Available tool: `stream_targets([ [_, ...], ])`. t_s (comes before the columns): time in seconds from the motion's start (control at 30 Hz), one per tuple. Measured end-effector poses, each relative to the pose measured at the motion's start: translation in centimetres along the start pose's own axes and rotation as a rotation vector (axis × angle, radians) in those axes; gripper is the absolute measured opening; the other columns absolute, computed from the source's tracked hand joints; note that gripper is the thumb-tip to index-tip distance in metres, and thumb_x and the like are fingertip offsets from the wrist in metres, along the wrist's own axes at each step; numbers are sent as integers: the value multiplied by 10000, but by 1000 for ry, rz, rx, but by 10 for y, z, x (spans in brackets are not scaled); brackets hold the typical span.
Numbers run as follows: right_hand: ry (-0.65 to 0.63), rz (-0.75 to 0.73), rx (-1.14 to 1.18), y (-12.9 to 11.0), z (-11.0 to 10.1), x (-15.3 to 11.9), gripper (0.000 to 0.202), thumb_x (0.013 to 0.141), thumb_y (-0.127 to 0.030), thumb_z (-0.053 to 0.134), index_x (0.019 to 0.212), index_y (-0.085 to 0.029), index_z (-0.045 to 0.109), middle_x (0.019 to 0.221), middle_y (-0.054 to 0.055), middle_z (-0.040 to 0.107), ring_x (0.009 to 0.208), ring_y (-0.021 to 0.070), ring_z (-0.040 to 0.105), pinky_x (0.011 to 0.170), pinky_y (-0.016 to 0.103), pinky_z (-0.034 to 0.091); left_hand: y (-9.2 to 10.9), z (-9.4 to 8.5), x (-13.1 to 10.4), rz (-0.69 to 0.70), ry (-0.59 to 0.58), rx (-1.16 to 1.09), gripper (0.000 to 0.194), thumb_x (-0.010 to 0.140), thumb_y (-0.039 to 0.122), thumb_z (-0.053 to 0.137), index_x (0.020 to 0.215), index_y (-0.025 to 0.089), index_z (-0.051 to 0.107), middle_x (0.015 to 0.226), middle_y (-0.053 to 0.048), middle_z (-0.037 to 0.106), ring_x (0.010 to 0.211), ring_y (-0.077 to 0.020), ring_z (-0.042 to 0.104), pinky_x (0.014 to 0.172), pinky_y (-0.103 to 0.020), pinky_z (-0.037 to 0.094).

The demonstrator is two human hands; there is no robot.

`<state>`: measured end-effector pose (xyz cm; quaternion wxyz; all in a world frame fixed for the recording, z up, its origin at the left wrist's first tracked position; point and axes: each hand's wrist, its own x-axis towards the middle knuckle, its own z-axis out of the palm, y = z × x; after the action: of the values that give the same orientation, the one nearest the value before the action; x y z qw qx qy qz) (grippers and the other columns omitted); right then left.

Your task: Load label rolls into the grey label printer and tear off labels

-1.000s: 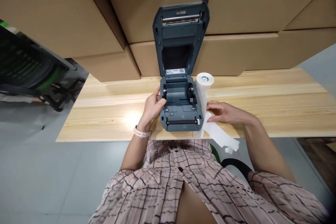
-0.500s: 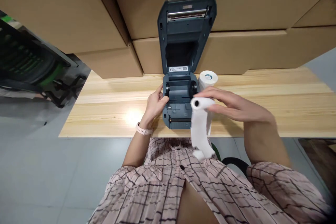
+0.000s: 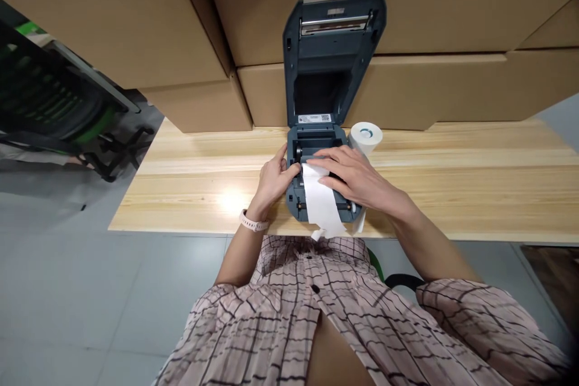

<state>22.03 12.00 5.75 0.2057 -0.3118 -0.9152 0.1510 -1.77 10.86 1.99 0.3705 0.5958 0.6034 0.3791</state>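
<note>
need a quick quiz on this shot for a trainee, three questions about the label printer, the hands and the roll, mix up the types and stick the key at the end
1. Multiple choice: how does the lid of the printer stand?
a) shut flat on the base
b) raised open
c) taken off and laid on the table
2. True or false: the left hand touches the printer's side.
3. Fill in the blank: as the wearer sees it, the standing white roll is on the ____ side of the printer.

Key: 1 b; 2 true; 3 right
</note>
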Motion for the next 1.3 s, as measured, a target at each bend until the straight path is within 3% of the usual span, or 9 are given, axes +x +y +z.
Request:
stream_targets([
  [0.07,50,-43,30,-3,1,-2,368,1106,-326,519,1416,-281,712,1491,113,674,1300,313,600,1077,537,496,0,-1,0,12,-8,1,750,878,354,622,1589,122,557,641,69,454,628,-153,434,621,-290,293],
  [0.17,19,-134,79,-8,2,-9,372,1082,-176,486,1281,-294,778,1428,76,735,1283,282,646,1045,517,573,2,-3,-1,18,-14,19,736,882,326,600,1587,117,559,626,72,446,627,-157,436,632,-299,302],
  [0.3,-45,-167,94,-17,6,-26,473,1046,-79,470,1364,-301,741,1475,52,733,1365,255,673,1116,525,602,4,-4,-2,18,-11,28,726,886,324,599,1587,139,564,625,75,457,634,-158,446,649,-302,317],
  [0.43,-46,-110,106,-27,7,-41,345,1104,-302,567,1419,-314,707,1595,34,637,1527,265,571,1266,558,503,3,-2,-2,5,0,9,731,897,351,625,1595,146,555,637,76,459,639,-156,456,645,-299,316],
  [0.53,-71,-87,142,-31,6,-46,512,1020,-584,674,1459,-319,675,1649,56,575,1573,303,513,1312,602,434,1,-1,-1,-4,14,18,749,896,374,663,1600,143,548,632,79,465,635,-156,459,641,-299,316],
  [0.6,-85,-91,159,-32,6,-47,624,962,-676,698,1472,-319,658,1662,67,559,1574,312,509,1324,621,404,0,0,0,-6,22,27,757,897,385,683,1602,144,546,632,77,477,638,-156,467,643,-299,321],
  [0.9,-62,-81,231,-26,8,-53,519,991,-574,725,1446,-329,668,1636,48,589,1554,291,535,1343,619,364,-8,0,0,7,-6,-48,803,917,508,750,1621,193,526,658,65,525,636,-148,488,631,-289,348],
  [1.3,-38,-54,263,-25,11,-64,489,1019,-506,716,1467,-326,638,1625,48,603,1564,260,521,1358,602,331,-10,1,0,2,5,-82,775,906,478,766,1608,226,552,697,24,587,650,-161,499,632,-316,375],
])
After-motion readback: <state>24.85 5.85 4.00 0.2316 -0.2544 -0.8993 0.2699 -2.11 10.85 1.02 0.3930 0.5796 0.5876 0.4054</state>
